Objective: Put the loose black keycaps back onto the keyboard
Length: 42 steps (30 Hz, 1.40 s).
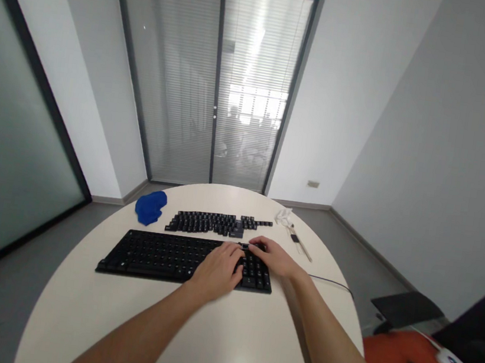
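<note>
Keeping the keyboard (150, 255) flat on the table (226, 340), we'd best apply light, straight pressure at its upper right, where our left hand (218, 267) and right hand (276, 257) nearly meet, fingers curled, though we can't tell whether they grip anything.

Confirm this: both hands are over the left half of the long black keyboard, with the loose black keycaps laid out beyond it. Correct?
Not the left: the head view shows the left hand and right hand over the right half of the long black keyboard, with the loose black keycaps beyond it.
</note>
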Available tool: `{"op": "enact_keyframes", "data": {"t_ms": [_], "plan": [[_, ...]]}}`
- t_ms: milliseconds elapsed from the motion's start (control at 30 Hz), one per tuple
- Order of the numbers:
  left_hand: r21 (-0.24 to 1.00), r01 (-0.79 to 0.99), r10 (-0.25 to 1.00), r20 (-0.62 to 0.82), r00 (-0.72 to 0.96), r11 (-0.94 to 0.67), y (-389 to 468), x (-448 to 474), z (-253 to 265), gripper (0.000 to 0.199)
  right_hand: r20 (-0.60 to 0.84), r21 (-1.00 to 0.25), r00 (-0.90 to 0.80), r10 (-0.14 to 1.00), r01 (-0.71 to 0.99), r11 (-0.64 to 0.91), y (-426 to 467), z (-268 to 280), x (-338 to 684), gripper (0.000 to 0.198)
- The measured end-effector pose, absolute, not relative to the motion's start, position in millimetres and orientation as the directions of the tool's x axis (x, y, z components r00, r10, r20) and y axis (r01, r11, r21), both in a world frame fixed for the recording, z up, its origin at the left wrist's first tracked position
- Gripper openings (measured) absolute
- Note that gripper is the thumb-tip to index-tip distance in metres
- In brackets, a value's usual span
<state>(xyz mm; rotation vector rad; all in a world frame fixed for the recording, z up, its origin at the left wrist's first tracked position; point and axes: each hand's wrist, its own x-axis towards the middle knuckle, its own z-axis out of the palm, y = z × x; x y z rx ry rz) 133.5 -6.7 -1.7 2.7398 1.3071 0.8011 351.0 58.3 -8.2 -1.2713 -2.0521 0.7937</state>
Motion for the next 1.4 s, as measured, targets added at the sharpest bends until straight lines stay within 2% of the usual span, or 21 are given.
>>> {"op": "enact_keyframes", "data": {"t_ms": [100, 267, 433, 500, 633, 967, 1333, 1400], "plan": [[0.211, 0.747, 0.738, 0.463, 0.492, -0.630, -6, 134, -4, 0.038, 0.216, -0.639, -0.190, 0.958, 0.714, 0.286, 74, -19, 366, 0.042], [0.212, 0.783, 0.783, 0.398, 0.477, -0.585, -5, 134, -10, 0.049, 0.248, -0.456, -0.038, 0.968, 0.877, 0.151, 96, -33, 383, 0.057], [0.231, 0.791, 0.806, 0.353, 0.475, -0.567, -4, 133, -12, 0.050, 0.233, -0.256, -0.018, 0.972, 0.963, 0.079, 113, -27, 384, 0.064], [0.235, 0.784, 0.800, 0.364, 0.477, -0.574, -4, 132, -12, 0.049, 0.172, -0.200, -0.047, 0.984, 0.976, 0.082, 124, -23, 385, 0.069], [0.244, 0.775, 0.792, 0.382, 0.476, -0.583, -3, 132, -12, 0.048, 0.125, -0.175, -0.101, 0.987, 0.977, 0.122, 140, -16, 388, 0.071], [0.246, 0.780, 0.800, 0.368, 0.474, -0.576, -4, 133, -10, 0.048, 0.142, -0.170, -0.035, 0.989, 0.984, 0.060, 133, -14, 388, 0.039], [0.235, 0.788, 0.803, 0.365, 0.471, -0.569, -4, 133, -11, 0.048, 0.202, -0.199, 0.012, 0.979, 0.979, 0.030, 74, -10, 384, 0.032], [0.238, 0.785, 0.801, 0.368, 0.473, -0.572, -4, 133, -12, 0.048, 0.202, -0.240, 0.015, 0.979, 0.970, 0.034, 68, -9, 386, 0.029]]}}
